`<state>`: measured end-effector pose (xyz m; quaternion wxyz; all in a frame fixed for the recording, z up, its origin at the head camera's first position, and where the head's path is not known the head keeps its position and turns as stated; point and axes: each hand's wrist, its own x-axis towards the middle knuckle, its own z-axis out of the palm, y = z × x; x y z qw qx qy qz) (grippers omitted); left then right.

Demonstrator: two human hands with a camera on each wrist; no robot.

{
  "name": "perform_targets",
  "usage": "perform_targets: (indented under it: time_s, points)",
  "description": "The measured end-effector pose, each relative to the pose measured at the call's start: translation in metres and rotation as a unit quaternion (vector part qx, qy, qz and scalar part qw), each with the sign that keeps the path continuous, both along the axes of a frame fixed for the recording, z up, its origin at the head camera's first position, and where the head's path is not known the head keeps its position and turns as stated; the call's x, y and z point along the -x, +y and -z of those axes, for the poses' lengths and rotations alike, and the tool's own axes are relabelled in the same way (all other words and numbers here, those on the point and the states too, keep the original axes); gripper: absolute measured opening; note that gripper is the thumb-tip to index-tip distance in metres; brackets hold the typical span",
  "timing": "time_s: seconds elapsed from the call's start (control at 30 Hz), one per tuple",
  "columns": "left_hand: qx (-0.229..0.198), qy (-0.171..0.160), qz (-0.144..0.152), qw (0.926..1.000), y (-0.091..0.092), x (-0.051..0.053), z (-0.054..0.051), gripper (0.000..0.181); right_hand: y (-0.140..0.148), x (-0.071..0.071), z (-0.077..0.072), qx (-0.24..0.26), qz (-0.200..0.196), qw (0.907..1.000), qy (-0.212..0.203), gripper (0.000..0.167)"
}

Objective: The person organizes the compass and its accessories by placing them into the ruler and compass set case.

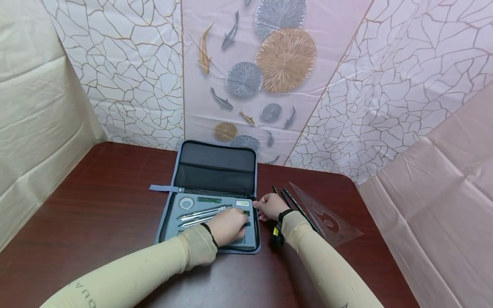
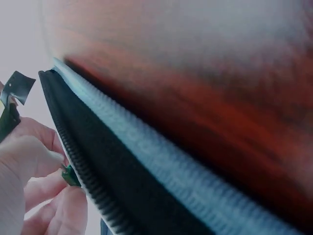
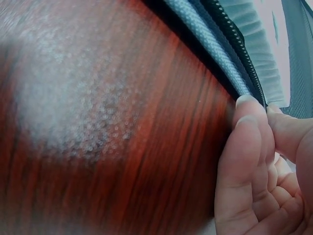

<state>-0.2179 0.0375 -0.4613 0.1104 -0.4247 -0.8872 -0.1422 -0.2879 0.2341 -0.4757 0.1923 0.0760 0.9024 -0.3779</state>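
A blue-grey zip case (image 1: pixel 215 144) lies unfolded with a grey tray (image 1: pixel 171 222) in its near half. The tray carries metal drawing instruments (image 1: pixel 202 216), a round white dial (image 1: pixel 186 203), a green lead box (image 1: pixel 209 199) and a white eraser (image 1: pixel 242 203). Over the tray's right part, my left hand (image 1: pixel 230 226) pinches a small green piece (image 2: pixel 71 175), mostly hidden by the fingers. My right hand (image 1: pixel 271 206) grips the case's right edge, thumb inside the zipper (image 3: pixel 252 73) and fingers outside, as the right wrist view shows.
Right of the case lie a clear set square (image 1: pixel 323 216) with a curved cutout and dark green pencils (image 1: pixel 292 199), partly behind the right arm. A blue strap (image 1: pixel 163 188) sticks out left. Patterned cloth (image 1: pixel 142 77) stands behind the brown table (image 1: pixel 96 205).
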Motion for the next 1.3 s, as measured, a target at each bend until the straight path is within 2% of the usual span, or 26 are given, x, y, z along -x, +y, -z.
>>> perform_targets:
  time_s: [0.23,0.37,0.47,0.57,0.67,0.8,0.93,1.03,1.13,1.3]
  points:
    - [0.023,0.092,0.004,0.9955,-0.001,-0.005,0.004,0.017,0.001,-0.001,0.0,0.006,-0.003,1.0,-0.004,0.033]
    - [0.043,0.116,0.021,0.9921,-0.005,-0.006,0.007,0.014,0.0,-0.004,0.0,0.004,-0.004,1.0,-0.002,0.033]
    - [0.045,0.104,0.038,0.9928,-0.01,-0.006,0.009,0.011,-0.002,-0.005,0.0,0.004,0.0,1.0,-0.002,0.034]
    - [0.034,0.075,0.05,0.9954,-0.017,-0.007,0.007,0.011,-0.004,-0.006,-0.001,0.005,0.001,1.0,-0.005,0.034]
    - [0.049,0.049,0.057,0.996,-0.027,-0.011,0.003,0.017,-0.006,-0.005,-0.002,0.003,-0.002,1.0,-0.007,0.033]
    - [0.093,0.014,0.052,0.9942,-0.037,-0.018,-0.002,0.036,-0.008,-0.005,-0.007,-0.005,-0.009,1.0,-0.001,0.033]
    - [0.117,-0.017,0.039,0.9922,-0.039,-0.021,-0.003,0.046,-0.007,-0.006,-0.011,-0.006,-0.011,0.9999,0.003,0.033]
    - [0.129,-0.022,0.032,0.9908,-0.037,-0.022,-0.003,0.05,-0.006,-0.007,-0.012,-0.003,-0.011,0.9999,0.002,0.033]
    - [0.141,-0.011,0.026,0.9895,-0.035,-0.022,-0.004,0.052,-0.004,-0.008,-0.011,-0.003,-0.008,1.0,0.002,0.034]
    - [0.174,0.049,0.021,0.9832,-0.029,-0.022,-0.007,0.043,-0.004,-0.005,-0.008,-0.005,0.003,1.0,-0.002,0.034]
